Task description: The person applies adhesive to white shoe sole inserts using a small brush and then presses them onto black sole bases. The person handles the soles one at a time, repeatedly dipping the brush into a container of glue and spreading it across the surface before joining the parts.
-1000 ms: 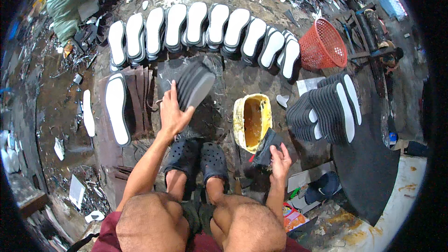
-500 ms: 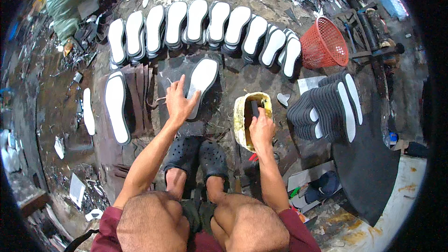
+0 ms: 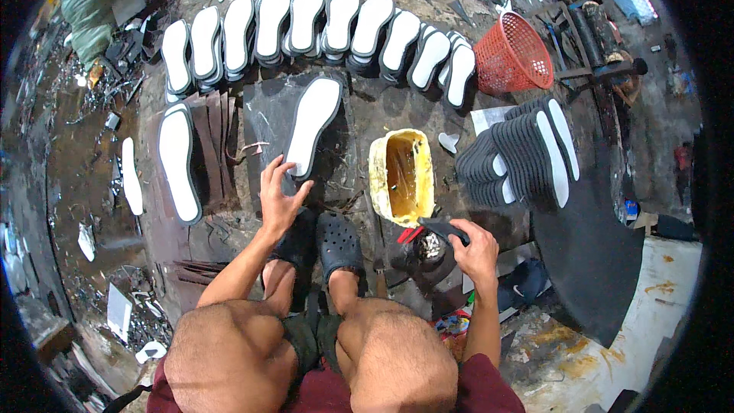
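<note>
White-topped sole [image 3: 315,126] is cupped at its near end by the open left hand [image 3: 281,200], prob for steadiness, dark spreader [image 3: 443,230] gripped in the right hand [image 3: 479,251] beside the tub [image 3: 378,183].

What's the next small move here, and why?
I'd probably close the left hand on the near end of the white sole on the mat to steady it: its fingers are there, thumb spread, while the right hand holds the dark tool by the tub.
</note>
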A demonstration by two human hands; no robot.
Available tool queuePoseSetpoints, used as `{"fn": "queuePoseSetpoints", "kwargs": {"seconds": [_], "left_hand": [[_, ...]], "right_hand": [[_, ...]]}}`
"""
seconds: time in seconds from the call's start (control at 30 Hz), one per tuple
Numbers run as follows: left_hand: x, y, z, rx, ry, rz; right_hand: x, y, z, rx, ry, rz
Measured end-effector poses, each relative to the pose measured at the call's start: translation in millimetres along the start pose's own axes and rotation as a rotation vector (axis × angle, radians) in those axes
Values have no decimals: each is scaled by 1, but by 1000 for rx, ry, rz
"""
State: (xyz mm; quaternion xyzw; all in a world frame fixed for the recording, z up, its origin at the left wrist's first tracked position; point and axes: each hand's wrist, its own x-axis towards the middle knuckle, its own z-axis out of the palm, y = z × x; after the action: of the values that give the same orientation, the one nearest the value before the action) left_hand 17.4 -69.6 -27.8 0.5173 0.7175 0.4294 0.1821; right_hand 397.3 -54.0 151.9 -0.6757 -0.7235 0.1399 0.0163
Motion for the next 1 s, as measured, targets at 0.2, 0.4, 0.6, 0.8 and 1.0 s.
{"fn": "queuePoseSetpoints", "kwargs": {"seconds": [0.2,0.4,0.6,0.8,1.0], "left_hand": [[1,-1,5,-17,39,16],[6,-7,-2,-34,54,31],[13,6,9,-16,30,75],[12,1,-5,102,18,72],[14,0,-1,97,33,104]], "right_hand": [[59,7,-34,-173,490,-50],[172,-135,-5,704,178,-216],[241,-204,145,1057,98,96],[220,-270,131,186,234,-112],[272,-264,114,-44,182,-326]]}}
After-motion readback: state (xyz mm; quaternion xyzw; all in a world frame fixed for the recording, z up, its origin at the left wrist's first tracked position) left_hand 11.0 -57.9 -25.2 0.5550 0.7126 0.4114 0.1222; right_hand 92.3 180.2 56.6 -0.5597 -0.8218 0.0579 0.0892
